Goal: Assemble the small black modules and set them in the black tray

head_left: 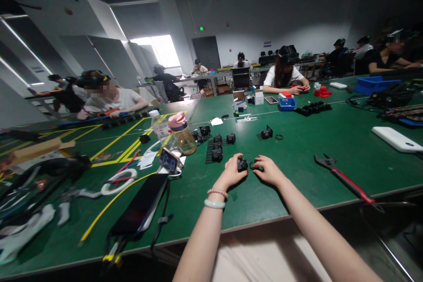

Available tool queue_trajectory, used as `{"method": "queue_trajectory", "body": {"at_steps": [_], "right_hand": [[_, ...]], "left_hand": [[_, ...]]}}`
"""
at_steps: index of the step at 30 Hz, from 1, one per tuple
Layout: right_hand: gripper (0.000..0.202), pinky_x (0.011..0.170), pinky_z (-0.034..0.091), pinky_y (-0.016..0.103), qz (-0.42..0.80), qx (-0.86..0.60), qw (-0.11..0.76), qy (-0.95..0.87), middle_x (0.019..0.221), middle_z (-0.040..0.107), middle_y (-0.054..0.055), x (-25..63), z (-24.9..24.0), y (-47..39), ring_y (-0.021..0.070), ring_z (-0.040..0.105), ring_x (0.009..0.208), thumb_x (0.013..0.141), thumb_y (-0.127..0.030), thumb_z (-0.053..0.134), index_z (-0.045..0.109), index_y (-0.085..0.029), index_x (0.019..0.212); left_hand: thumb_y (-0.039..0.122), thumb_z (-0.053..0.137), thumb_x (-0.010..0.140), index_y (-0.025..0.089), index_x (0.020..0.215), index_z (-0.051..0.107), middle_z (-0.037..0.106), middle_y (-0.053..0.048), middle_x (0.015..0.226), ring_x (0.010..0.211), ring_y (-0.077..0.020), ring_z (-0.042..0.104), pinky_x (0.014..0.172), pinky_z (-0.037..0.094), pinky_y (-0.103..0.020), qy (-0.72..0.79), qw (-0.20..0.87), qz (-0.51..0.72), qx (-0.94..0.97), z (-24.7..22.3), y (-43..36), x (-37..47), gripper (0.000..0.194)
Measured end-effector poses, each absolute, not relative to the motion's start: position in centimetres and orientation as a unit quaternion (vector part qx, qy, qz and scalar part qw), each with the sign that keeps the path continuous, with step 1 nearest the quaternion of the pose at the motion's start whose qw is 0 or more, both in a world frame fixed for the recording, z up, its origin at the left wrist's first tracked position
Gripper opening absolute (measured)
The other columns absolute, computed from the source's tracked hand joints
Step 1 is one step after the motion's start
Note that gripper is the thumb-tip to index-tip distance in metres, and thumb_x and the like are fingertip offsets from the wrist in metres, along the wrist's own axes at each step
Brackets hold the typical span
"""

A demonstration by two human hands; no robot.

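My left hand (234,172) is closed round a small black part (242,164) just above the green table. Close on its right, my right hand (268,171) pinches a thin black ring (253,165); the ring and the part look slightly apart. Beyond my left hand lies a black rack (209,152) with several similar black parts, one of them (230,138) at its right side. Farther off, past my right hand, sit another black part (266,132) and a loose black ring (279,137).
A red-handled wrench (352,183) and a white power bank (396,139) lie right. On the left are a tablet (140,205), a propped phone (168,160), a pink-lidded bottle (183,134) and cables. People sit across the table, near a blue bin (287,104).
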State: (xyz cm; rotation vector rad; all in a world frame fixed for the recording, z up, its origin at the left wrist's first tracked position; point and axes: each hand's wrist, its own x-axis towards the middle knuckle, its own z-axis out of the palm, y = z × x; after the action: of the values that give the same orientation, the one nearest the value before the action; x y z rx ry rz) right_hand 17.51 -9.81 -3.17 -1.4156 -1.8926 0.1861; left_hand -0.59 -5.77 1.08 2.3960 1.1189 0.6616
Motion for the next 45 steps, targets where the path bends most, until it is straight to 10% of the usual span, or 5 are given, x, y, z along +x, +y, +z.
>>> {"method": "queue_trajectory", "body": {"at_steps": [45], "right_hand": [[0.036,0.064,0.043,0.025,0.093,-0.55,0.446,-0.7,0.09,0.055,0.006,18.6,-2.6,-10.7,0.0112,0.049,0.068,0.063,-0.022,0.052,0.051,-0.014,0.098]], "left_hand": [[0.03,0.056,0.059,0.021,0.115,0.029,0.046,-0.006,0.107,0.099,-0.0212,0.044,0.09,0.028,-0.04,0.388,0.226,0.239,0.861,-0.2,-5.5,1.3,0.062]]}}
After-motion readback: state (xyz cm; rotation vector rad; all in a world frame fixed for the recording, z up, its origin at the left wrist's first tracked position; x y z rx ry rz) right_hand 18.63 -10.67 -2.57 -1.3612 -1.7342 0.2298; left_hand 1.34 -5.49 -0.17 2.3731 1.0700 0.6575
